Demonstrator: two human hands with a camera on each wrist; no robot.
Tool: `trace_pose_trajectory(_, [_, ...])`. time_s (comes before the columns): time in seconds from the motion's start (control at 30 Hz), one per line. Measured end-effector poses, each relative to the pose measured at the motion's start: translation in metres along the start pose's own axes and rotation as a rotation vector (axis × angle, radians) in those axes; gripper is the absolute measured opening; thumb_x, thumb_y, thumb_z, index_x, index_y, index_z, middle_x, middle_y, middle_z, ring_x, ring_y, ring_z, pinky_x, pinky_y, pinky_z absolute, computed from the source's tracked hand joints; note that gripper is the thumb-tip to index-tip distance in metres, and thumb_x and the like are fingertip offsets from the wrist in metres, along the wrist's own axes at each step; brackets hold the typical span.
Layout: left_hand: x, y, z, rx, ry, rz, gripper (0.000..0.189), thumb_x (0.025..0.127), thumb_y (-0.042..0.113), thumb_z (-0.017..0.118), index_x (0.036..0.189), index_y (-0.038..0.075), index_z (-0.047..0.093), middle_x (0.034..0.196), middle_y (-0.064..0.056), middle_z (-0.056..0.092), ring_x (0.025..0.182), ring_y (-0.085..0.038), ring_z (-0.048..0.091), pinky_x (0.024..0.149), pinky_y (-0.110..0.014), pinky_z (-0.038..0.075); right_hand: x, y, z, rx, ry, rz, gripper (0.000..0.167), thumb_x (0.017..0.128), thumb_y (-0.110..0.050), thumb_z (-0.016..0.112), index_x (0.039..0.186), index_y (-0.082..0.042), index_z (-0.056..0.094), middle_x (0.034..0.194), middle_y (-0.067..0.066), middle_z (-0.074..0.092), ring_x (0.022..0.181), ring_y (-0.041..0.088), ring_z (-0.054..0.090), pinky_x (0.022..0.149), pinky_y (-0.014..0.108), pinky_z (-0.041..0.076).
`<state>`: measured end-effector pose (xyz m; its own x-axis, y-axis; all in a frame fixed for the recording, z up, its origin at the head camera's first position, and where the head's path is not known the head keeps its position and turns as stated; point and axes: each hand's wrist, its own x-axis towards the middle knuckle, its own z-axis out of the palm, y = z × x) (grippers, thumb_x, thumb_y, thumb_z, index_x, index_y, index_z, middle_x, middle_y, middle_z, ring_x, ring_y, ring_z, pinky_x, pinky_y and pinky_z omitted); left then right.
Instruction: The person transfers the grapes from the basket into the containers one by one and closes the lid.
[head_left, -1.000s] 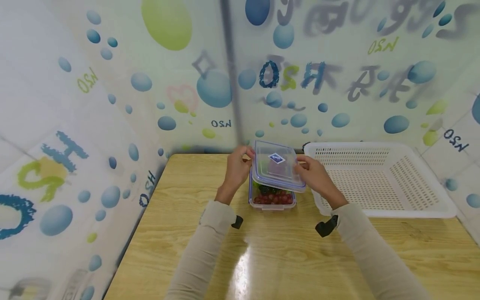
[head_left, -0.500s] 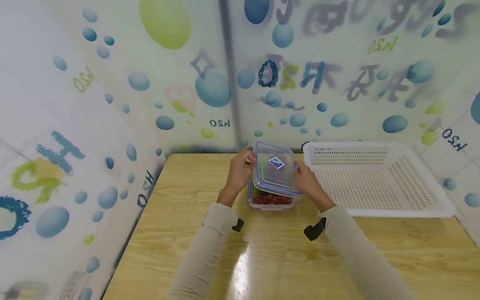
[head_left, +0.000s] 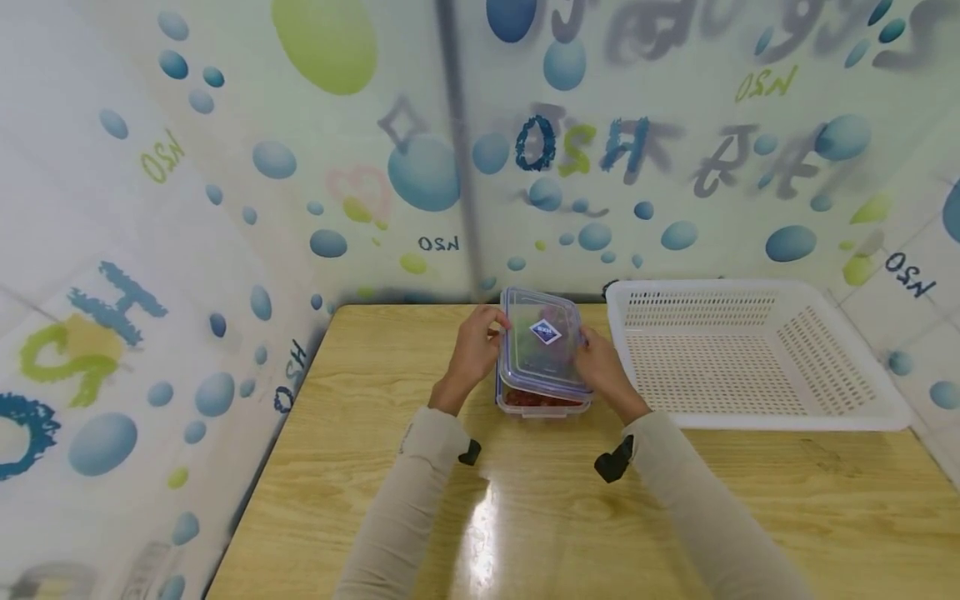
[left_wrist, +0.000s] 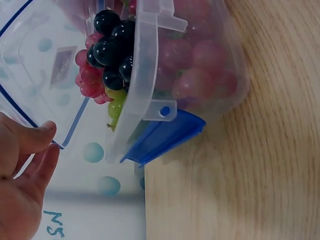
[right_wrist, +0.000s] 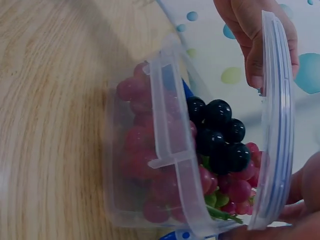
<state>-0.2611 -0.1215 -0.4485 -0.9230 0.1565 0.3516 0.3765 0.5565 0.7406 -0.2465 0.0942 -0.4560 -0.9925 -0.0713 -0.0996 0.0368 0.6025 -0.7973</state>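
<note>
A clear box (head_left: pixel 543 411) full of grapes stands on the wooden table. Black grapes (right_wrist: pixel 220 115) pile above its rim, with red grapes (right_wrist: pixel 240 190) and a few green grapes (left_wrist: pixel 116 105) around them. Over the box is a clear lid (head_left: pixel 536 358) with a blue seal, tilted and apart from the rim in both wrist views. My left hand (head_left: pixel 474 350) pinches the lid's left edge between thumb and fingers. On the opposite edge, my right hand (head_left: pixel 606 367) grips the lid. A blue side latch (left_wrist: pixel 167 135) hangs folded outward from the box.
To the right of the box stands a white perforated basket (head_left: pixel 720 379), close to my right hand. The wooden table (head_left: pixel 360 467) meets a patterned wall (head_left: pixel 547 242) at the back and another at the left.
Both hands have brought the lid lower and slightly left over the box, hiding more of the grapes in the head view. The right hand has moved leftward with it.
</note>
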Motion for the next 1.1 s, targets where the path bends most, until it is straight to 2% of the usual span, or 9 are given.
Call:
trace_pose_trajectory(0.23, [-0.005,-0.009,0.001,0.073,-0.035,0.026,0.020,0.090,-0.013,0.060,0.101,0.003,0.065,0.116,-0.013,0.058,0.112,-0.028,0.058,0.094,-0.039,0.054,0.000,0.005,0.009,-0.112,0.061,-0.018,0.052,0.106,-0.016,0.034,0.153,0.006,0.027,0.152,0.029,0.038,0.140,0.042,0.038,0.116,0.052,0.031])
trace_pose_trajectory(0.33, [-0.007,-0.012,0.002,0.108,-0.041,0.037,0.028,0.092,-0.015,0.053,0.107,0.004,0.067,0.116,-0.013,0.059,0.110,-0.027,0.058,0.095,-0.039,0.052,-0.001,0.007,0.012,-0.160,0.079,-0.025,0.051,0.107,-0.016,0.035,0.152,0.007,0.028,0.152,0.029,0.037,0.141,0.042,0.036,0.116,0.052,0.030])
trace_pose_trajectory(0.43, [-0.007,-0.013,0.004,0.100,-0.029,0.030,0.034,0.094,-0.013,0.046,0.115,0.003,0.067,0.114,-0.014,0.059,0.105,-0.027,0.059,0.090,-0.040,0.052,-0.002,0.007,0.014,-0.176,0.082,-0.022,0.050,0.107,-0.015,0.035,0.152,0.007,0.029,0.151,0.029,0.038,0.141,0.042,0.037,0.115,0.053,0.031])
trace_pose_trajectory(0.57, [-0.003,-0.011,0.009,0.097,-0.029,-0.034,0.033,0.102,0.009,0.049,0.131,0.002,0.062,0.110,-0.015,0.055,0.098,-0.026,0.053,0.082,-0.037,0.048,-0.001,0.007,0.018,-0.165,0.099,-0.019,0.049,0.107,-0.014,0.035,0.151,0.006,0.033,0.148,0.029,0.043,0.138,0.042,0.041,0.113,0.053,0.035])
trace_pose_trajectory(0.7, [0.000,-0.009,0.019,0.131,-0.037,-0.121,0.047,0.102,0.028,0.055,0.141,0.003,0.054,0.106,-0.012,0.046,0.096,-0.024,0.042,0.079,-0.035,0.040,0.006,0.009,0.023,-0.139,0.147,-0.035,0.042,0.105,-0.012,0.036,0.142,0.008,0.041,0.136,0.031,0.052,0.128,0.043,0.051,0.106,0.055,0.042])
trace_pose_trajectory(0.8, [0.000,-0.009,0.027,0.133,-0.013,-0.161,0.050,0.099,0.029,0.061,0.142,0.004,0.053,0.107,-0.012,0.042,0.098,-0.024,0.040,0.082,-0.035,0.041,0.012,0.010,0.026,-0.130,0.180,-0.029,0.035,0.106,-0.012,0.037,0.134,0.008,0.044,0.126,0.031,0.056,0.118,0.043,0.057,0.097,0.055,0.048])
trace_pose_trajectory(0.9, [-0.001,-0.007,0.033,0.118,0.007,-0.205,0.046,0.100,0.025,0.061,0.141,0.006,0.054,0.116,-0.013,0.042,0.105,-0.024,0.043,0.087,-0.037,0.046,0.016,0.011,0.028,-0.121,0.187,0.001,0.032,0.106,-0.014,0.036,0.133,0.004,0.041,0.125,0.030,0.057,0.114,0.042,0.060,0.094,0.054,0.050])
trace_pose_trajectory(0.97, [-0.002,-0.006,0.035,0.110,0.013,-0.232,0.042,0.101,0.023,0.057,0.140,0.007,0.055,0.126,-0.014,0.042,0.112,-0.026,0.044,0.093,-0.039,0.048,0.018,0.012,0.027,-0.135,0.175,0.005,0.038,0.106,-0.015,0.034,0.141,0.001,0.036,0.129,0.031,0.056,0.115,0.044,0.059,0.094,0.055,0.049])
trace_pose_trajectory(1.1, [-0.002,-0.009,0.038,0.095,0.013,-0.275,0.035,0.103,0.016,0.049,0.137,0.007,0.054,0.141,-0.015,0.040,0.128,-0.030,0.043,0.104,-0.045,0.045,0.021,0.012,0.027,-0.186,0.137,-0.033,0.051,0.107,-0.016,0.029,0.155,-0.001,0.025,0.146,0.028,0.046,0.129,0.043,0.051,0.107,0.055,0.042])
